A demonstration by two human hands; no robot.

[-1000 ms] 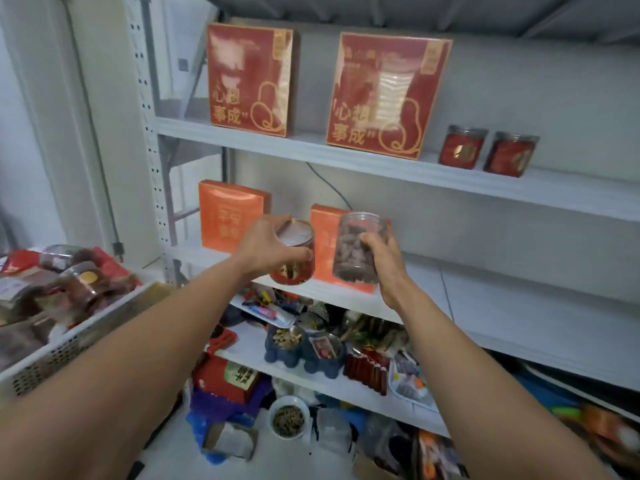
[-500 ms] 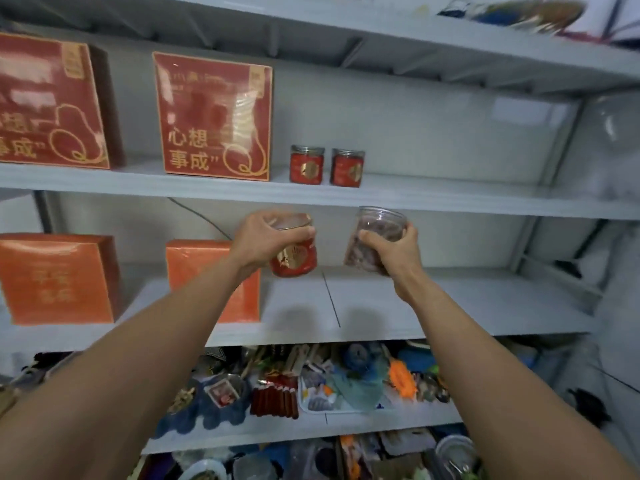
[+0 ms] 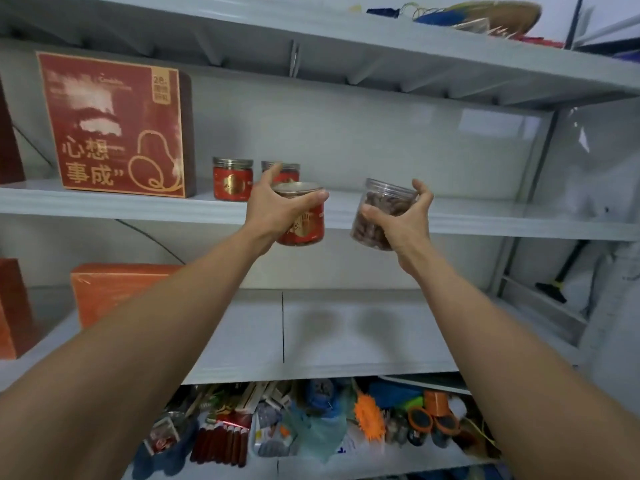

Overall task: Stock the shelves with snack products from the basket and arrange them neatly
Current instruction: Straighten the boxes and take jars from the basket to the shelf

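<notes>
Red-labelled with a metal lid, a jar (image 3: 306,225) sits in the person's left hand (image 3: 273,213), fingers curled round its top, held at the front edge of the upper shelf (image 3: 485,216). Beside it but not touching, the right hand (image 3: 407,226) grips a tilted clear jar (image 3: 375,216) of brown snacks. On that shelf a matching red jar (image 3: 232,180) stands by a big red box (image 3: 117,126), with another red jar (image 3: 290,173) half hidden behind the left hand.

Two jars held up at shelf (image 3: 485,216) height
Left hand (image 3: 273,209) grips red-labelled jar (image 3: 304,223); right hand (image 3: 405,226) grips clear jar (image 3: 377,216), just beside.
</notes>
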